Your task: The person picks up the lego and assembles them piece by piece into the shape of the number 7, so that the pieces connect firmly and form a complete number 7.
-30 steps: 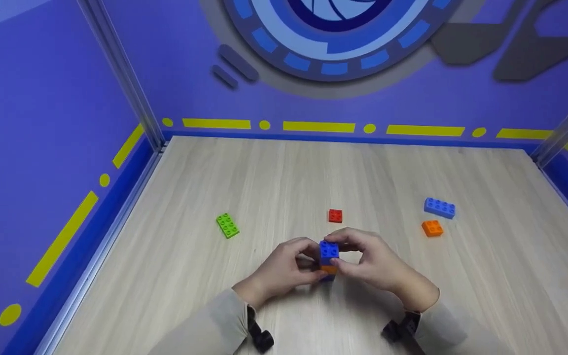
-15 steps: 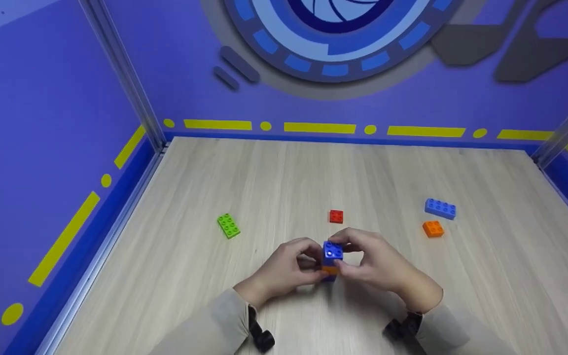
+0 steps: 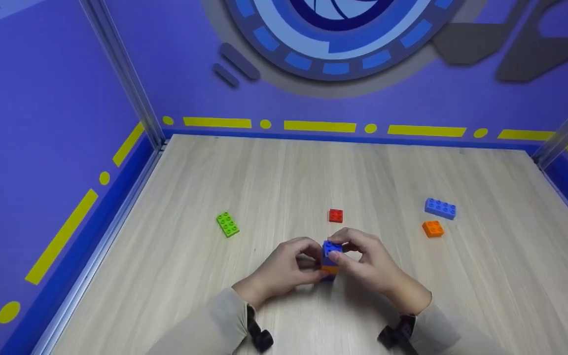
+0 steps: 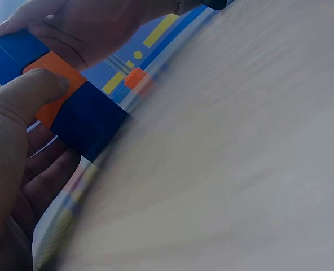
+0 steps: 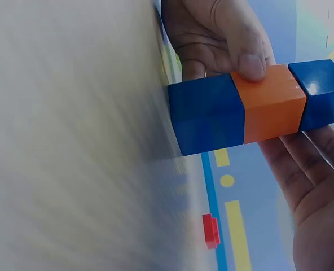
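Note:
Both hands meet at an upright stack of three bricks on the wooden table. At the bottom is a dark blue brick [image 5: 209, 116], an orange brick [image 5: 274, 104] is in the middle, and another blue brick [image 3: 328, 261] tops the stack. My left hand [image 3: 284, 266] grips the stack from the left, its thumb [image 4: 48, 84] pressed on the orange brick. From the right, my right hand [image 3: 375, 261] pinches the top blue brick, fingertips at its far side and the thumb up over its near studs. In the right wrist view, the bottom brick's base is right at the tabletop.
A red brick [image 3: 336, 215] lies just beyond the hands. Off to the left is a long green brick [image 3: 228, 225]. On the right, a long blue brick [image 3: 440, 208] lies behind an orange brick [image 3: 433, 229]. Blue-purple panels [image 3: 205, 98] wall the table's back and sides.
The top blue brick has moved slightly right, into line with the stack. My right thumb has slid from its near side up onto its top. The left hand stays in place.

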Tool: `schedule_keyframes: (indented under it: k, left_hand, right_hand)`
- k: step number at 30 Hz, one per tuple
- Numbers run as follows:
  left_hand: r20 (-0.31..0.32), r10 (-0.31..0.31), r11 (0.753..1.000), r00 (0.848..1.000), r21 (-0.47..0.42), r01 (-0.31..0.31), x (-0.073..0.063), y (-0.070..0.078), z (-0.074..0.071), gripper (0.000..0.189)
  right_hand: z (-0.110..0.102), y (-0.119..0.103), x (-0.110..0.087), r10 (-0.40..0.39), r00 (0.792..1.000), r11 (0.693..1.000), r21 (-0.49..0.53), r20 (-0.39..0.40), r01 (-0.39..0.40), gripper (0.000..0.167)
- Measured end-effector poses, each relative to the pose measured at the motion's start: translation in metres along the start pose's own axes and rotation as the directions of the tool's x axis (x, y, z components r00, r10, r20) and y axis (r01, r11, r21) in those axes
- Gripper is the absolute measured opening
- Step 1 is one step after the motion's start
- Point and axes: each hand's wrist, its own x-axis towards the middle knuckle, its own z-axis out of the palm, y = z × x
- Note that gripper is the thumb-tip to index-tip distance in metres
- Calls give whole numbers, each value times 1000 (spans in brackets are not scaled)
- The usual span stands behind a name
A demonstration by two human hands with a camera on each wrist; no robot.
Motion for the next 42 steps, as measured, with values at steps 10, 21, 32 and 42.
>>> schedule_keyframes:
  k: [10, 21, 32, 42]
  left_hand:
    - [20, -7, 1000, 1000, -18, 7, 2, 2, 0, 28]
    - [17, -3, 999, 1000, -38, 3, 5, 2, -1, 30]
    - [5, -13, 999, 1000, -33, 13, 0, 0, 0, 30]
    - [10, -6, 1000, 1000, -19, 6, -2, 1, 0, 31]
  right_hand:
    - [1, 0, -3, 36, 999, 997, 71, -19, -35, 22]
    - [5, 5, 1, 4, 1000, 985, 172, -1, -4, 21]
    - [13, 5, -1, 33, 999, 982, 187, -24, -28, 17]
    - [19, 11, -3, -12, 998, 969, 244, -69, 29, 16]
